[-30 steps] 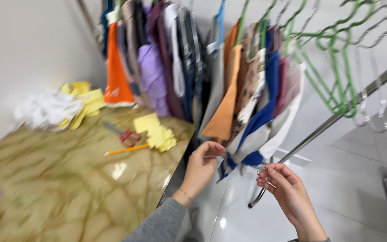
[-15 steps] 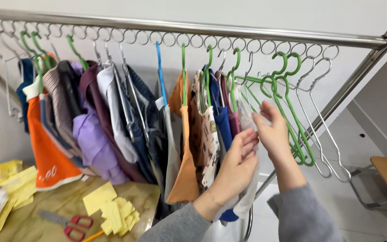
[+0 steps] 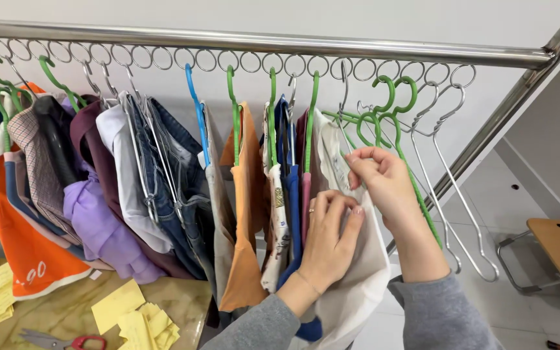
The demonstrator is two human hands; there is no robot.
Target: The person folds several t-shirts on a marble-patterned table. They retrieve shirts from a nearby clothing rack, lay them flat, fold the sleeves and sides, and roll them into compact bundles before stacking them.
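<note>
Up high, right hand (image 3: 384, 178) pinching white garment (image 3: 361, 285), left hand (image 3: 328, 236) flat on it

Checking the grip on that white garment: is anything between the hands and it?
Nothing visible. The left hand lies flat on the white garment, and the right hand pinches its upper edge near the green hanger. The neighbouring clothes hang to the left.

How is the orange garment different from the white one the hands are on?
The orange garment hangs untouched on a green hanger, while both the left hand and right hand are on the white garment. The orange garment sits mid-rail between other clothes; the white garment is the last piece, next to empty hangers. Both hang from the same steel rail.
</note>
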